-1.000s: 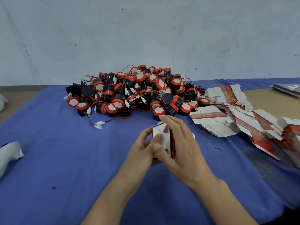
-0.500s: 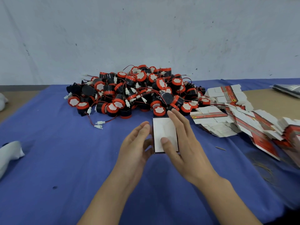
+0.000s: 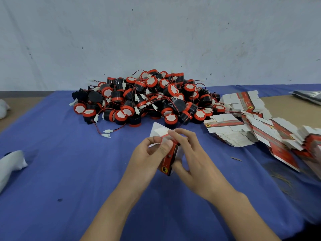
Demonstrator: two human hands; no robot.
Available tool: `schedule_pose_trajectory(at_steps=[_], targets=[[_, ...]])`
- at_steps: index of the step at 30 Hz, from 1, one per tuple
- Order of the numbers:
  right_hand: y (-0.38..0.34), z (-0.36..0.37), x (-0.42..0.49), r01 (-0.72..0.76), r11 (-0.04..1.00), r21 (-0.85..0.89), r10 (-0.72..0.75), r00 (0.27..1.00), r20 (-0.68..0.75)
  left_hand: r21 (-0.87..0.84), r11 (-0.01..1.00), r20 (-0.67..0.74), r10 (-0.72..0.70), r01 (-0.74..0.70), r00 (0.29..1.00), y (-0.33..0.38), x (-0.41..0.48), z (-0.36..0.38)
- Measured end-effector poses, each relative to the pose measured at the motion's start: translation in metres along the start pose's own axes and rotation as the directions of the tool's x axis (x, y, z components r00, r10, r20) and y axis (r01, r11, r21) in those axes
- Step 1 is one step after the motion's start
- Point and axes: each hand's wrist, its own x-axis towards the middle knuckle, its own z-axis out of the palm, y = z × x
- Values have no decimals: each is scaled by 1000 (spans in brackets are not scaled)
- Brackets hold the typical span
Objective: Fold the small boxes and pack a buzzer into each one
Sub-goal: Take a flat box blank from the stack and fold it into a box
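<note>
Both forearms reach in from the near edge of the worktop over the blue cloth (image 3: 69,171), and the two hands meet just right of its middle, closed on one small box (image 3: 168,160) held above the cloth. The left hand (image 3: 147,159) curls round the box's left side with its thumb pressed on the red printed panel. The right hand (image 3: 194,166) wraps the right side, fingers bent over the top edge and thumb on the near face. The box's white flaps stand open at the far end, pointing away from the person.

Bare cloth lies wide to the left of the hands and along the near edge, marked only by a dark spot (image 3: 60,200). A white object (image 3: 10,164) sits at the left edge. A thin sliver (image 3: 236,159) lies right of the hands, and beyond it the flat box blanks (image 3: 229,133) spread in overlapping stacks toward the right edge.

Past the hands, two white connectors (image 3: 107,133) on red wires trail from the heap of black-and-red buzzers (image 3: 147,100), which fills the far middle against the wall (image 3: 156,32). A dark flat packet (image 3: 307,96) rests at the far right corner on bare brown worktop (image 3: 286,110)
</note>
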Motion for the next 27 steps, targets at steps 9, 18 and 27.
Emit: schedule_pose_trajectory(at_steps=[9, 18, 27], targets=[[21, 19, 2, -63, 994, -93, 78, 983, 168, 889, 383, 133, 307, -251, 942, -14, -11, 7], [27, 18, 4, -237, 970, 51, 212, 931, 297, 964, 69, 235, 228, -256, 945, -24, -3, 14], [31, 15, 6, -267, 956, 126, 223, 933, 283, 938, 133, 263, 327, -320, 908, -26, -5, 18]])
